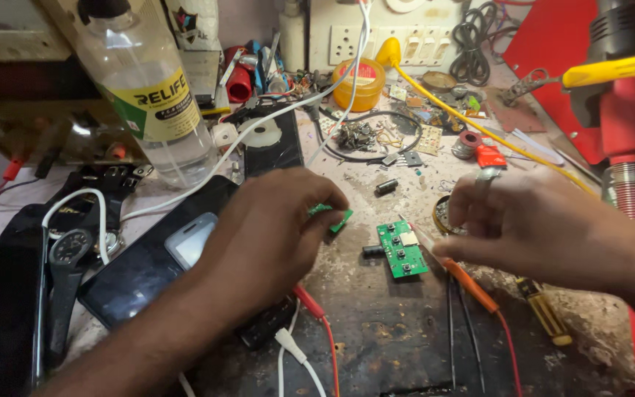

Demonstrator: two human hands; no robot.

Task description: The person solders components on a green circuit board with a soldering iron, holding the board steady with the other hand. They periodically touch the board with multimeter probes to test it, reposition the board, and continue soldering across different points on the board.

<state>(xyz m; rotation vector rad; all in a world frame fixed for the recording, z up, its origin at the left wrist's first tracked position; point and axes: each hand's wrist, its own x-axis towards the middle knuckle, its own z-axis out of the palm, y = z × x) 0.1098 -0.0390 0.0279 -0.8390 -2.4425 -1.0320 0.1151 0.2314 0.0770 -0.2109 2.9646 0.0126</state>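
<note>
Most of the small green circuit board in the left hand is hidden — only a green corner shows past the curled fingertips, which pinch it narrowly just above the scorched bench top. The right hand is cut off at the wrist by the frame edge; its fingers close on a thin orange-handled tool, though the tip is too fine to make out where it ends. A second green circuit board with small black buttons lies flat on the bench between the two hands, near the tool's tip and just right of the left fingertips. A black cylindrical capacitor sits touching its left edge — whether it is attached cannot be told.
</note>
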